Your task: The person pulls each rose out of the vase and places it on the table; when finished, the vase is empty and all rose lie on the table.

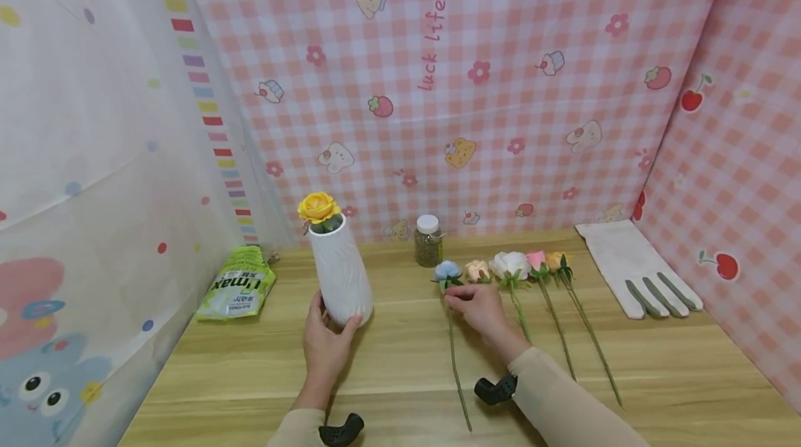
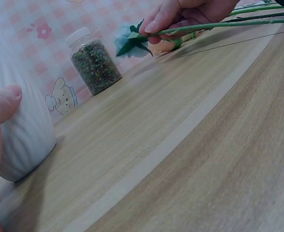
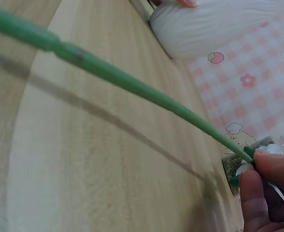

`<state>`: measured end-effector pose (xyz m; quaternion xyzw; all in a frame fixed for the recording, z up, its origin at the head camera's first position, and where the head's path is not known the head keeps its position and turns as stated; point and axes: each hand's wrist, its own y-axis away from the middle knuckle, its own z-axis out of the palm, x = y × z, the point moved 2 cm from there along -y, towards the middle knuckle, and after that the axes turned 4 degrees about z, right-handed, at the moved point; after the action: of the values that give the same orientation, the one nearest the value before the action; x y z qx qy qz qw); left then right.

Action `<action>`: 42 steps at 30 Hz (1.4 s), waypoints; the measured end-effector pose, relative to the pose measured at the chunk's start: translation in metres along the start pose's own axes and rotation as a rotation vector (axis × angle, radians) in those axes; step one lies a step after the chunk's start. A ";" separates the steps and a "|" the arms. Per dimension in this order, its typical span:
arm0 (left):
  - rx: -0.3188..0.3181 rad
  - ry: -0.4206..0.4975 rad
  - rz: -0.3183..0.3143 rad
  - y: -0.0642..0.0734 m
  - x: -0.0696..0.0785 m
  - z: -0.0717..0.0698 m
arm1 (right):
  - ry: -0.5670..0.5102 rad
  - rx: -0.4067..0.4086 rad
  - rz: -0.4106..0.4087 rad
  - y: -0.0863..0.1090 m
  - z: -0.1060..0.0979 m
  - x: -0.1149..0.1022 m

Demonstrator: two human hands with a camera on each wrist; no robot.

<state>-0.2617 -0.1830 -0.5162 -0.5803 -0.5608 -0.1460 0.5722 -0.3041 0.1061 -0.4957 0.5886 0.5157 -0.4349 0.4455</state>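
Observation:
A white ribbed vase [image 1: 341,273] stands on the table with a yellow rose [image 1: 319,207] in its mouth. My left hand [image 1: 328,343] grips the vase low down, thumb on its front and fingers round the left side. The right hand [image 1: 478,308] pinches a blue artificial flower [image 1: 448,270] just below its head. Its long green stem [image 3: 132,87] slants toward me, casting a shadow on the wood in the right wrist view. Right of that hand lie a peach flower [image 1: 477,270], a white flower [image 1: 510,265], a pink flower [image 1: 536,259] and an orange flower [image 1: 555,261].
A clear jar [image 1: 428,242] of small dark grains with a white lid stands at the back. To the left lies a green packet [image 1: 239,283]. On the right is a white glove with grey-striped fingers [image 1: 616,252]. Patterned cloth walls [image 1: 463,106] enclose the table.

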 end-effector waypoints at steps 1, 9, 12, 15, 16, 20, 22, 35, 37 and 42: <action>-0.001 -0.001 0.001 0.000 0.000 0.000 | 0.018 -0.003 -0.006 0.000 0.000 0.000; -0.007 -0.007 -0.010 0.000 0.000 0.000 | 0.153 0.004 -0.043 -0.001 0.003 0.001; -0.008 -0.004 -0.007 0.000 0.000 0.000 | 0.173 0.007 -0.044 -0.001 0.004 0.001; -0.007 0.002 0.000 0.001 0.000 0.000 | 0.176 0.002 -0.027 0.000 0.003 -0.001; -0.006 0.003 0.002 0.001 0.000 0.000 | 0.179 -0.002 -0.023 0.001 0.003 -0.001; -0.004 -0.001 0.005 0.001 0.000 0.000 | 0.213 0.006 -0.045 0.001 0.003 0.001; -0.004 -0.003 0.008 0.000 -0.001 0.001 | 0.238 0.016 -0.060 0.001 0.003 0.002; -0.004 -0.014 0.002 0.001 0.001 -0.001 | 0.282 0.039 -0.078 0.000 0.005 0.002; -0.004 -0.012 -0.001 0.001 0.002 -0.001 | 0.285 0.042 -0.078 0.000 0.005 0.002; -0.009 -0.005 -0.005 0.001 0.002 -0.001 | 0.304 0.055 -0.082 -0.001 0.005 0.002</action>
<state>-0.2594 -0.1827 -0.5143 -0.5819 -0.5629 -0.1483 0.5680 -0.3054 0.1017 -0.4986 0.6383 0.5885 -0.3726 0.3278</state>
